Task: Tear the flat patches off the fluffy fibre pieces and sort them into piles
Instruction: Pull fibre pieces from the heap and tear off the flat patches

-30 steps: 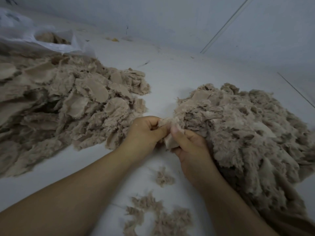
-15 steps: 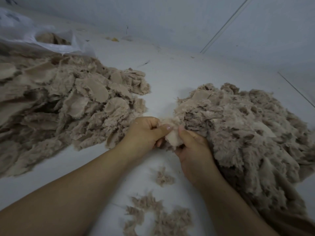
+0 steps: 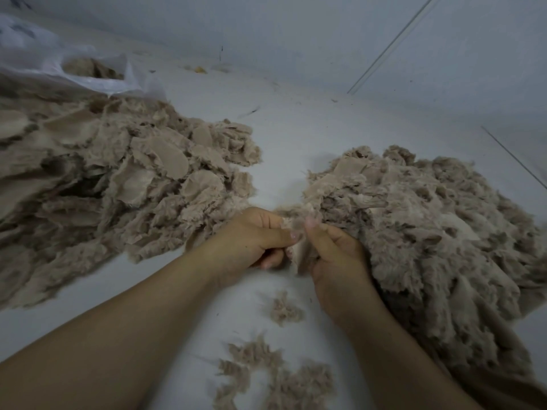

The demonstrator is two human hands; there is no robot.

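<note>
The fluffy piece [image 3: 297, 229] is held up just over the white floor [image 3: 296, 134], between the two hands, at the near edge of the right pile. The left hand [image 3: 251, 241] pinches one side of it with thumb and curled fingers. The right hand [image 3: 331, 250] pinches the other side, and its thumb is pressed on the fluff. A pale flat patch [image 3: 300, 253] shows at the bottom, between the hands.

To do this step well, each hand should likely grip close to the seam where patch meets fluff — then pull apart slowly, so the patch comes off whole.

There are two big piles. The left pile [image 3: 118, 187] has many flat patches on top, too many to count. The right pile [image 3: 429, 232] is mostly fluff. One small tuft [image 3: 284, 309] lies alone on the floor near the wrists, and a loose bunch of scraps [image 3: 272, 377] lies closer still. One plastic bag [image 3: 59, 63] sits far back on the left, with more brown stuff inside.
</note>
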